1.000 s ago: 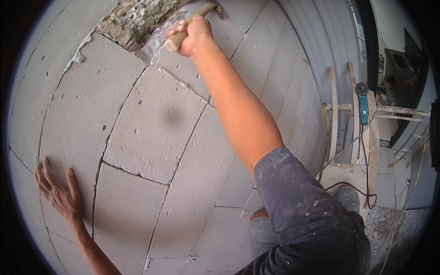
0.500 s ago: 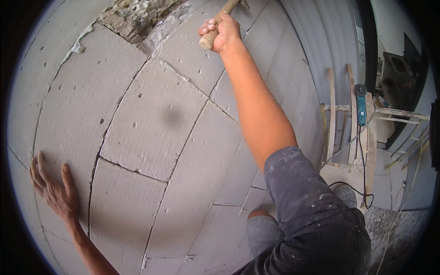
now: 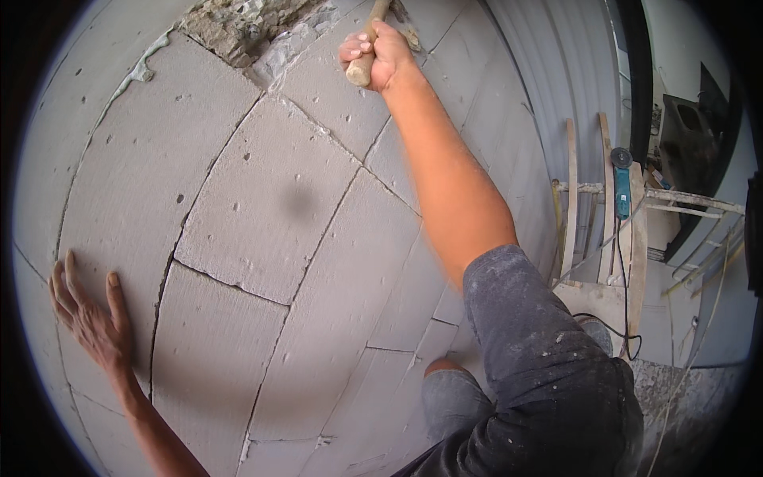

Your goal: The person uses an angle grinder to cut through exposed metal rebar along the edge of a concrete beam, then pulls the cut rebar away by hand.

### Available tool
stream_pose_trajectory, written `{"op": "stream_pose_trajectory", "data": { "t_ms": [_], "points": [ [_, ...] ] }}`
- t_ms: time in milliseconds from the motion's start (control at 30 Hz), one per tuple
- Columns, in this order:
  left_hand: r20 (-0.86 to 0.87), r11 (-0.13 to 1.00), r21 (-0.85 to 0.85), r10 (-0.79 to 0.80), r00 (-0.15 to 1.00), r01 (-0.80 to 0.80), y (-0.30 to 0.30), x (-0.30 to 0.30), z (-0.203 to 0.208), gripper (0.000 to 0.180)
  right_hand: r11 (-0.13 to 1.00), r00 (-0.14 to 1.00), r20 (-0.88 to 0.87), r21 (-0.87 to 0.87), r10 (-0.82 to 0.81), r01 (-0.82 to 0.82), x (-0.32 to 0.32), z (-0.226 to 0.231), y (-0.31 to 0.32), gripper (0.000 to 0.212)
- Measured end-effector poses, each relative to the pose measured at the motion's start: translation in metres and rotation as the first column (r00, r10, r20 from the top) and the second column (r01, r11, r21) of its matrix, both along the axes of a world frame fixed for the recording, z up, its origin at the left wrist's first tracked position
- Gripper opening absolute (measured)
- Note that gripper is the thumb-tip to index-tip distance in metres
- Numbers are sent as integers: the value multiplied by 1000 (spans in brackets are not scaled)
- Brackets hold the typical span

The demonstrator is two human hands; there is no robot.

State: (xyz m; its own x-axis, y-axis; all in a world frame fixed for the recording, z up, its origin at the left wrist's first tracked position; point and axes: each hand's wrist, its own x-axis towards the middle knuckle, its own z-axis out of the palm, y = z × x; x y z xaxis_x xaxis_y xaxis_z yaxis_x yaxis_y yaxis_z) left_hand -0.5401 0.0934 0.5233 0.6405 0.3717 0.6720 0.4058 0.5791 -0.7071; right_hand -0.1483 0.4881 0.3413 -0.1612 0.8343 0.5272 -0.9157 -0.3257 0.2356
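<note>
A wall of pale grey blocks fills most of the view, with dark joints between them. My right hand is raised at the top, its fingers wrapped round the round wooden handle of a hammer. The hammer's head is cut off by the upper edge. Left of that hand, a broken-out hollow shows rough brown and grey rubble. At the lower left, my left hand lies against the wall with its fingers spread and holds nothing.
A teal angle grinder with a black cord rests on a wooden and metal stand at the right. Grey corrugated sheeting rises beyond the wall. A whitish mortar bead runs along the upper left joint.
My right hand and the hammer have shifted slightly, and a tan patch now shows beside the knuckles. The left hand keeps its place on the wall while the view tilts a little.
</note>
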Motion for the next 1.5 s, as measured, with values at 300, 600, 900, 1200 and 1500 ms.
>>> {"op": "stream_pose_trajectory", "data": {
  "t_ms": [300,600,900,1200,1500],
  "points": [
    [11,999,16,36,999,-36,-1,-6,1,70,965,997,-34,-256,-66,55,-3,26,-5,47],
    [-16,999,39,6,1000,-5,1,-14,3,71,997,999,40,71,31,-33,-21,20,-1,49],
    [15,998,57,-13,1000,12,1,-18,3,72,988,991,130,141,43,-61,-40,-9,-29,46],
    [30,997,71,-8,1000,6,2,-25,4,72,982,988,135,162,79,-100,-12,-16,-48,41],
    [77,996,77,34,996,-40,0,-24,2,72,142,-419,818,504,-394,852,19,-38,-37,37]
  ]
}}
